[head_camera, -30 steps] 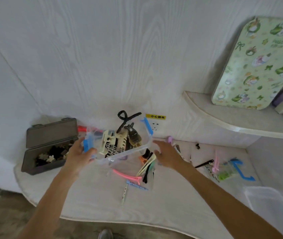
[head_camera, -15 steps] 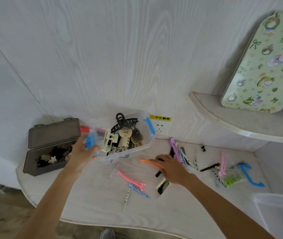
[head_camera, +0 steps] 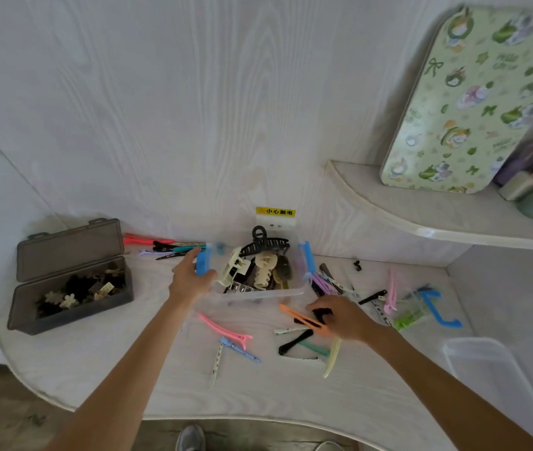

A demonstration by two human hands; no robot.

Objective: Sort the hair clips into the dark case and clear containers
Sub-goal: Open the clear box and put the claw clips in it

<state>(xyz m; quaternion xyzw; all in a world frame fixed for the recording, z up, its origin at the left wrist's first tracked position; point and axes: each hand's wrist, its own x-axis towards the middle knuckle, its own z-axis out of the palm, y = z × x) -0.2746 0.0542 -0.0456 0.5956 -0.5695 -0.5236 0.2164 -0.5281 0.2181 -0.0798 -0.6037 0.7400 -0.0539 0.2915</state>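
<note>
- Left hand [head_camera: 191,278]: fingers reach forward along the left end of the clear container [head_camera: 260,289], thumb lying against its near-left corner; the hand holds that end right at the blue latch [head_camera: 203,262]. Wrist straight, forearm running down and left to the frame's lower edge.
- Right hand [head_camera: 339,317]: palm down, fingers curled over a black clip [head_camera: 321,313], with the orange clip [head_camera: 304,319] running under the fingertips. Whether the orange clip is pinched or only lies beneath cannot be told. Forearm stretches down and right out of frame.
- Clear container: on the table [head_camera: 128,369] near the back wall, between the 2 hands; second blue latch [head_camera: 307,260] on its right end. Inside: large claw clips, 1 black [head_camera: 263,244] on top, cream ones [head_camera: 265,268] below, darker ones beside them.
- Dark case [head_camera: 70,297]: far left on the table, lid [head_camera: 70,249] standing open; small black and cream clips in the tray.
- Loose clips in front of the container: pink [head_camera: 224,328], blue [head_camera: 240,349], white patterned [head_camera: 216,362], black [head_camera: 294,342], green [head_camera: 313,348], pale yellow [head_camera: 331,358].
- More clips lie along the wall left of the container [head_camera: 161,245] and in a fan to its right [head_camera: 333,283].
- Far right: another pink clip [head_camera: 390,292], a lime-green item [head_camera: 408,319], a loose blue handle [head_camera: 439,309].
- A second clear tub [head_camera: 492,379] sits at the right edge.
- Above right: shelf [head_camera: 421,213] with a green patterned board [head_camera: 473,102] leaning on the wall.
- A yellow label [head_camera: 275,211] is stuck on the wall behind the container.
</note>
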